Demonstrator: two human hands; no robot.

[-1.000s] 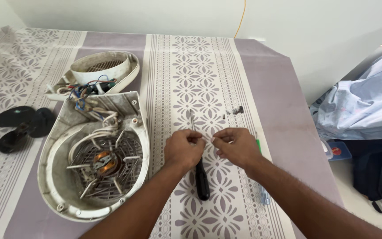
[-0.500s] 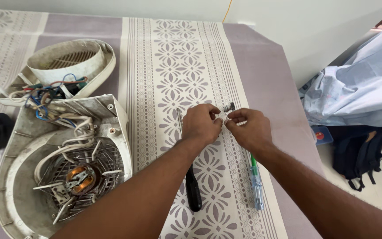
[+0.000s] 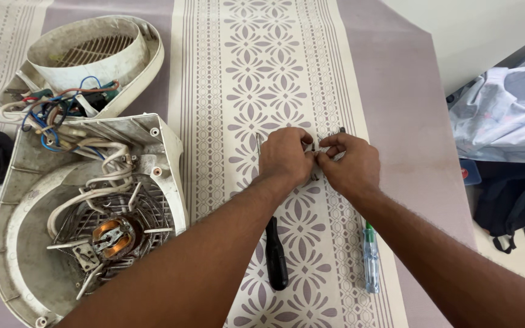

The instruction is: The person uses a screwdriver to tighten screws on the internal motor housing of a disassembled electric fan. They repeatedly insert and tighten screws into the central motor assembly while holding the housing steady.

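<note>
Head view looks down on the left hand [image 3: 285,156] and right hand [image 3: 351,163], fingertips pressed together, pinching a small metal part [image 3: 315,147] between them over the patterned counter [image 3: 262,73]. Near them lie a black-handled screwdriver [image 3: 276,252] and a clear-handled tester screwdriver [image 3: 370,260]. Left sits an opened white fan housing [image 3: 86,212] with loose wires [image 3: 62,109]
</note>
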